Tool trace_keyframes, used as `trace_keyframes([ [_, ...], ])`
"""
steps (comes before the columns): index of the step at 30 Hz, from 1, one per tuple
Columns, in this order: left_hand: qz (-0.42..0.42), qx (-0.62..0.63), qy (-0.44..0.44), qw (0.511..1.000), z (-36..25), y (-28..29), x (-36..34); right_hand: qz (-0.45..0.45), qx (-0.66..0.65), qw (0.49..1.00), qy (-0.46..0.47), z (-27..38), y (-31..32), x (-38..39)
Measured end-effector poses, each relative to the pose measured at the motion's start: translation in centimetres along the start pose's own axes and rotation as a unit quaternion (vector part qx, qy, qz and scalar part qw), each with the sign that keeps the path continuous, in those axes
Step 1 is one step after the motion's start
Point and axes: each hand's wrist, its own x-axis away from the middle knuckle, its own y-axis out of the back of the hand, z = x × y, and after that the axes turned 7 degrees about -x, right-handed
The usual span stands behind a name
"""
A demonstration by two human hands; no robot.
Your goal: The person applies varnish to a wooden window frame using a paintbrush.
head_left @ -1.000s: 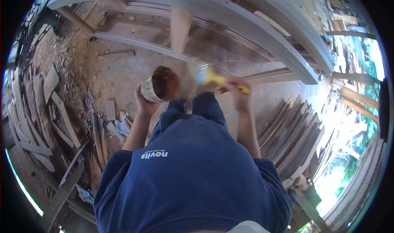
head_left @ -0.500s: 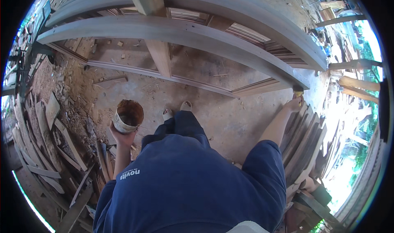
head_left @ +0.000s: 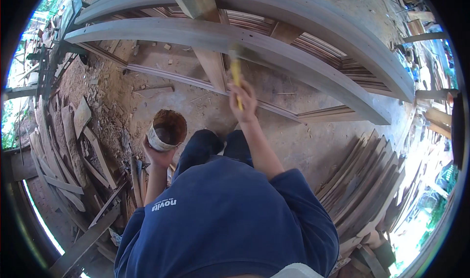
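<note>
My left hand (head_left: 157,155) grips a round can (head_left: 166,130) from below; its inside is coated reddish brown. My right hand (head_left: 243,102) is raised and closed around the yellow handle of a paintbrush (head_left: 236,75). The brush head rests against the long curved grey wooden beam (head_left: 313,70) that runs across the upper part of the view. I wear a dark blue shirt and dark trousers, and my knees sit between the two hands.
A second curved beam (head_left: 352,31) runs behind the first, with slats between them. An upright wooden post (head_left: 208,57) crosses the beams. Loose planks are stacked at the right (head_left: 364,185) and scrap boards (head_left: 73,146) lie at the left on the dirt floor.
My right hand has swung from low at the right up to the beam, the yellow brush now against the wood. The can in my left hand has stayed at about the same height.
</note>
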Motion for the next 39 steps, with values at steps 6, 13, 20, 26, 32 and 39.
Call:
trace_keyframes([
  [6,0.041,0.025,0.042,0.998,-2.1,0.8,-1.9,0.01,-0.093,0.996,0.013,0.9,-0.5,-3.0],
  [13,0.081,0.05,0.063,0.993,-9.0,6.1,-7.2,-0.122,0.106,0.987,-0.017,2.6,14.2,-4.6],
  [20,0.104,0.085,0.012,0.991,-19.2,13.5,-11.5,-0.047,0.202,0.978,-0.005,3.7,-2.6,-7.5],
  [26,0.015,0.144,-0.032,0.989,-27.1,23.7,-12.3,0.086,0.171,0.981,0.023,6.5,-33.8,-9.6],
  [32,-0.047,0.155,-0.041,0.986,-33.2,29.6,-13.2,0.133,0.042,0.99,0.034,5.1,-50.2,-11.8],
  [39,-0.017,0.14,-0.008,0.99,-36.4,30.7,-17.7,0.062,0.056,0.995,0.056,3.3,-35.9,-6.0],
])
